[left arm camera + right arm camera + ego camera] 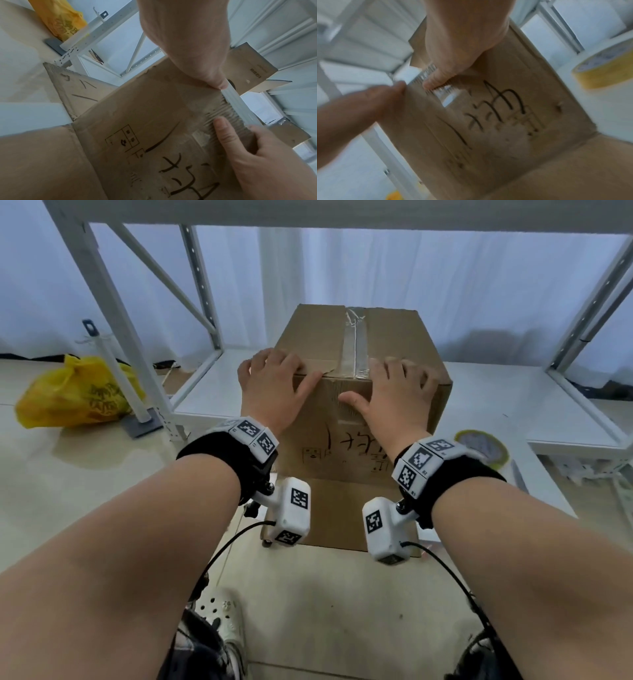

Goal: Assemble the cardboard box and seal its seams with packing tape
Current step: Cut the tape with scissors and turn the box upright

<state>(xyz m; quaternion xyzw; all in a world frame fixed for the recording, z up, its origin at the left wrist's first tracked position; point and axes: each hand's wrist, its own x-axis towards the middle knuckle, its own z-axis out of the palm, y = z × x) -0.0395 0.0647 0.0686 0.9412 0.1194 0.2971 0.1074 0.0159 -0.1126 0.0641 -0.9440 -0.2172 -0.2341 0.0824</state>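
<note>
- Step: the box (359,392) stands on the floor (102,474) with its closed end up; a tape strip (356,344) already runs along the centre seam and over the near edge.
- Left hand (274,385) lies over the near top edge left of the strip, fingers spread flat on top, thumb down the front face. It presses and grasps nothing.
- Right hand (394,392) mirrors it right of the strip: fingers on top, thumb on the front wall near the tape end, nothing held.
- Left wrist view: thumb tips of both hands sit near the tape tail on the front wall, so this looks like rubbing the tail down.
- Judgement: centre seam taped on this end. I can't tell whether the side seams carry tape.
- A loose flap (339,515) lies out on the floor at the base, so the lower end looks open.
- Next, probably: finish pressing, fetch the roll (481,448) lying just right of the box on the floor, then tape the edge seams or flip the box for the other end. This needs one hand free and one steadying.
- Risk: tape looks wrinkled at the far edge and may lift.
- Surface: pale glossy tiled floor.
- Room: white metal shelf frame (191,302) behind the box, white curtain (411,285) behind that, yellow bag (78,395) at left by a white pole (116,371) on a grey base.
- The person's shoe (219,614) shows at the bottom.
</note>
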